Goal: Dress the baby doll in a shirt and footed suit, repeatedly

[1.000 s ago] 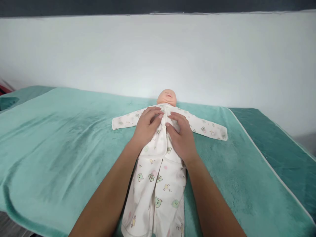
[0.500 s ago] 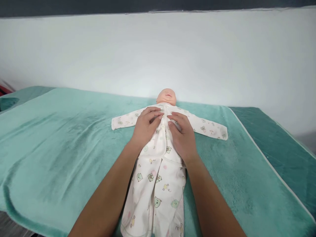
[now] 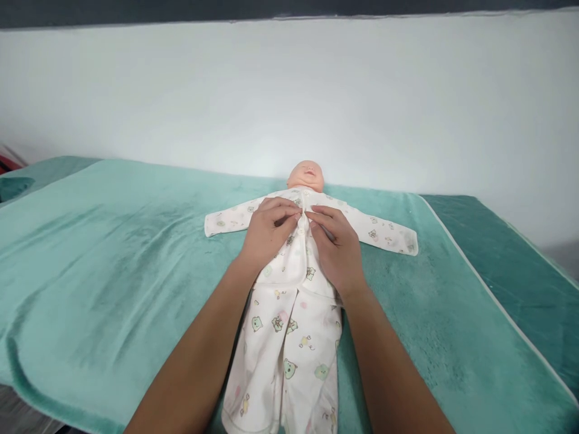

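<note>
A baby doll lies on its back with its head at the far side and its arms stretched out sideways. It wears a white printed button-up shirt and matching pants. At the chest, my left hand is closed, thumb and fingers pinching the shirt's front edge. My right hand pinches the opposite side of the same front opening, its fingertips almost meeting the left ones. Between the hands the cloth bunches up slightly near a button. My fingers partly hide that spot.
A mint-green plush blanket with some creases lies under the doll. Darker green cloth shows at the right. Behind the doll's head rises a white wall. Something red is at the far left edge.
My fingertips have drawn together at the shirt's front, and the cloth between them is now pinched and raised a little. The doll lies as before.
</note>
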`<state>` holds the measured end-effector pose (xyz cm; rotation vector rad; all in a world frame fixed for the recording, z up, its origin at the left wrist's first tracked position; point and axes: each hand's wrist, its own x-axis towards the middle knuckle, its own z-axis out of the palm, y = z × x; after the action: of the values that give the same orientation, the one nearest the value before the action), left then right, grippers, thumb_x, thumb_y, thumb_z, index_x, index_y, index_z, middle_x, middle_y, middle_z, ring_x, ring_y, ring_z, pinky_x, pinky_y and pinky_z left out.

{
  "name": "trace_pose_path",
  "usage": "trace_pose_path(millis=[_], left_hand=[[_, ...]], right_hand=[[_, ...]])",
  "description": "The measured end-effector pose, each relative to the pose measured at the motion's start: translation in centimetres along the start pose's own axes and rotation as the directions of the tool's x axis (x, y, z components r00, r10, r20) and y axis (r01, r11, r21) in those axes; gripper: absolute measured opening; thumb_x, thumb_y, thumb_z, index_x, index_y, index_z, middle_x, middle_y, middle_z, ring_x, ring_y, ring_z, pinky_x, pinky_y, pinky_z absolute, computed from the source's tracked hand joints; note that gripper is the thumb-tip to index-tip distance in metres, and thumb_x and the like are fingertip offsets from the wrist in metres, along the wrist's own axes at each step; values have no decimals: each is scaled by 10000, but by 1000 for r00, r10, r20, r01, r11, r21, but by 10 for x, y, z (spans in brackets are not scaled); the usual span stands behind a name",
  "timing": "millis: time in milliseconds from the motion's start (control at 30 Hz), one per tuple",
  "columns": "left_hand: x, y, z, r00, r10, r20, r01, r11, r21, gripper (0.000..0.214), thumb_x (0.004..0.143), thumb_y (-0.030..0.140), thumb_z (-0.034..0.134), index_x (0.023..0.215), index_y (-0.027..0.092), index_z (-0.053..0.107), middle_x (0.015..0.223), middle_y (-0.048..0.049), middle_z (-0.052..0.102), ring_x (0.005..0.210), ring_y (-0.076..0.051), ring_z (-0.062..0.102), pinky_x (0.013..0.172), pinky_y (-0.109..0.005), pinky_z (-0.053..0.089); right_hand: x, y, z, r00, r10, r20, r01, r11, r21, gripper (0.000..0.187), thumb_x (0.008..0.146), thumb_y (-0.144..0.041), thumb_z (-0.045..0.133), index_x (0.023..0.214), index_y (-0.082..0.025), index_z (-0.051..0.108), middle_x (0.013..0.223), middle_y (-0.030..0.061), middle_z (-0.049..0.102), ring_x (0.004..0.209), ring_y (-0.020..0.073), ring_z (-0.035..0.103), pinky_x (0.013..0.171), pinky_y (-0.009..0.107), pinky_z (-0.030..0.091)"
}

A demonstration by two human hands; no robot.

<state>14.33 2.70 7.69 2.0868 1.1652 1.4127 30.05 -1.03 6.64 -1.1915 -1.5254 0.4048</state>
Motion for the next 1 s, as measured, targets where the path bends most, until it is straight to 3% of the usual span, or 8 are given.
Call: trace_pose_path(millis=[267,367,500,767,1000], left_hand=[[-1,1,0,999,-54,3,54,997,-48,112,866,208,639,847,252,741,1044,-10,757,1102,-199,654,1059,-394,480],[-1,1,-1,996,-91,8,91,995,-41,134,872,234,643,959,262,741,1103,-11,745,1138,-203,637,1064,-390,474],[-1,1,-1,998,-26,53,27,1000,-3,246,917,222,584,1092,292,743,1132,-8,729,1156,-198,607,1074,-382,446],[-1,1,3,1000,24,16,-25,996,89,275,930,166,511,1027,266,748,1071,-35,696,1101,-210,594,1020,-382,461],[0,2,4,999,-44,-24,46,998,48,137,918,220,578,900,230,713,1037,-36,681,1065,-210,601,1006,-374,456]], right_hand=[[0,0,-1,999,-37,-9,37,999,16,290,905,-184,550,998,-337,777,1229,2,712,1197,211,631,1087,473,474],[0,0,-1,1000,-24,1,24,1000,8,300,899,-176,545,988,-341,779,1229,-3,711,1199,216,627,1083,485,470],[1,0,-1,1000,-18,15,18,1000,21,296,903,-180,543,991,-332,781,1226,8,707,1201,221,623,1085,484,463],[1,-1,-1,1000,-2,24,0,998,69,260,907,-200,555,987,-321,770,1229,13,694,1210,217,611,1100,477,448],[0,0,-1,1000,12,18,-13,996,83,255,906,-199,562,992,-313,774,1234,18,693,1217,212,610,1104,459,446]])
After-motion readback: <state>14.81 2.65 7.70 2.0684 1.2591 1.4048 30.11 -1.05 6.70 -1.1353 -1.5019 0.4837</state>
